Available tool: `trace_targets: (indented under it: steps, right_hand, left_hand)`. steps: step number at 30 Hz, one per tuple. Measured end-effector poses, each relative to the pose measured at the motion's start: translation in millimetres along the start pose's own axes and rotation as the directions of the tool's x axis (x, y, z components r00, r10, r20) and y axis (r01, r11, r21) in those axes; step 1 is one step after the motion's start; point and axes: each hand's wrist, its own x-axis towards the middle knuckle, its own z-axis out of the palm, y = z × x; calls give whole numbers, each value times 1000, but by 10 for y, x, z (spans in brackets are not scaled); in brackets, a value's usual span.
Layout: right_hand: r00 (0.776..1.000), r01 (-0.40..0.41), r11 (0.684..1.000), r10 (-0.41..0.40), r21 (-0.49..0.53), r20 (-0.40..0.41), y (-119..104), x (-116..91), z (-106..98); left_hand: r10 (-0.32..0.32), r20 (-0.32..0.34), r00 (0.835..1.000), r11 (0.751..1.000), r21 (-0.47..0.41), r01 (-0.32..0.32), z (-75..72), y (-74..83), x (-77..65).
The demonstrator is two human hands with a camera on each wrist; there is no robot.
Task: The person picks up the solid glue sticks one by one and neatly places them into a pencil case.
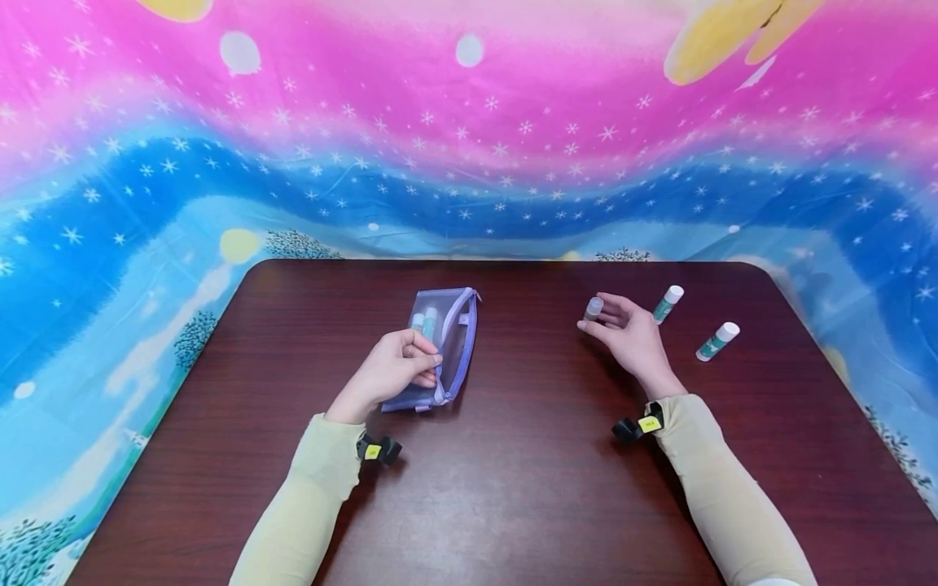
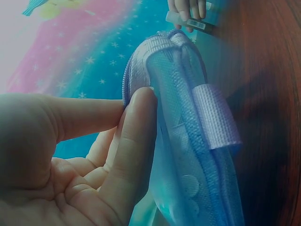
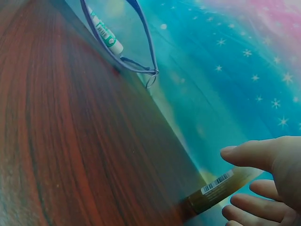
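Note:
My left hand (image 1: 399, 366) pinches the rim of a translucent purple zip pouch (image 2: 216, 117) between thumb and fingertips. The pouch lies on the table with its zip mouth spread open to the right. Two glue sticks (image 1: 428, 321) with green labels show through its mesh. To the right, my right hand (image 1: 630, 330) is spread around a glue stick (image 3: 211, 190) that stands upright on the table. In the right wrist view a gap shows between my thumb (image 3: 235, 153) and that stick. Part of the stick is hidden behind the hand in the head view.
Two more white-capped glue sticks, one farther back (image 1: 668, 303) and one nearer (image 1: 716, 342), stand right of my right hand. The dark wooden table (image 1: 498, 505) ends at a colourful patterned cloth (image 1: 469, 179) behind it.

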Motion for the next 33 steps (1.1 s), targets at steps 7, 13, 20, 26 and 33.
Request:
trace_targets:
  steps: [7,13,20,26,33]
  right_hand:
    - [1000,-3,1000,3,-31,18,50,-5,10]
    - [1000,-9,999,10,-49,23,83,5,4]
    - [1000,-5,998,6,-60,25,100,11,-12]
    - [1000,-10,997,11,-73,24,108,9,-20]
    - [1000,-1,997,3,-82,23,132,26,-17]
  left_hand:
    - [-6,-7,1000,1000,-15,5,2,-6,-4]
    - [-11,-11,1000,1000,-13,11,1,-7,-6]
    - [-7,-8,1000,1000,-10,7,-1,9,-8]
    - [-8,-8,1000,1000,-13,8,1,17,-11]
    - [-10,-9,1000,1000,-12,10,-1,10,-10]
